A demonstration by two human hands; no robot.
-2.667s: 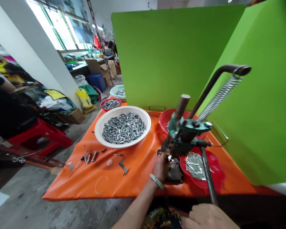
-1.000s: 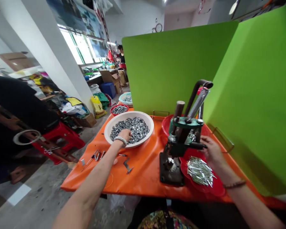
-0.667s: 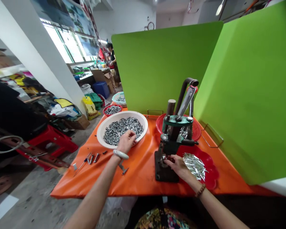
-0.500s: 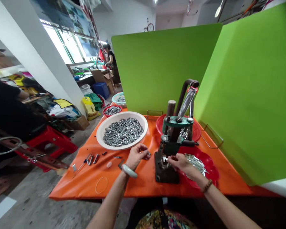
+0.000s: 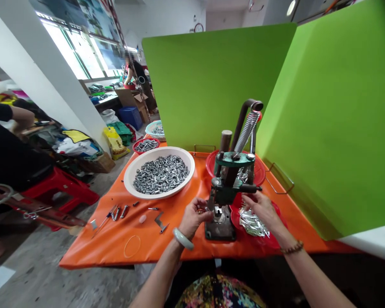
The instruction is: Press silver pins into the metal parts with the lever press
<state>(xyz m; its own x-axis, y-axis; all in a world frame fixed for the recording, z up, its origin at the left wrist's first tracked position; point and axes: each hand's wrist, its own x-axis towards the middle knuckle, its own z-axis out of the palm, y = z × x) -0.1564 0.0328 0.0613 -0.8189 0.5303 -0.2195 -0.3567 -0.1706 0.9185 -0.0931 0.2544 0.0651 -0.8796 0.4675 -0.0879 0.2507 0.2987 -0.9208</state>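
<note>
A dark green hand press (image 5: 232,184) with a coil spring and a side lever (image 5: 249,188) stands on the orange table cover. My left hand (image 5: 195,217), wearing a pale bangle, is at the left of the press base (image 5: 220,231). Its thumb and fingers are pinched together beside the metal holder (image 5: 218,213); whatever they hold is too small to make out. My right hand (image 5: 262,210) is just below the lever's end, its fingers loosely bent and apart. Under it lies a red tray (image 5: 277,244) of slim silvery metal pieces (image 5: 253,224).
Left of the press sits a white basin (image 5: 127,179) full of small metal sleeves (image 5: 162,174). Behind the press is another red basin (image 5: 261,171). Bolts (image 5: 124,211), a bent metal plate (image 5: 160,222) and a rubber band (image 5: 132,246) lie at left. Green panels (image 5: 211,90) border the table.
My left hand has moved right, up to the press holder. My right hand has left the holder and gone up and right to near the lever. The view has shifted slightly.
</note>
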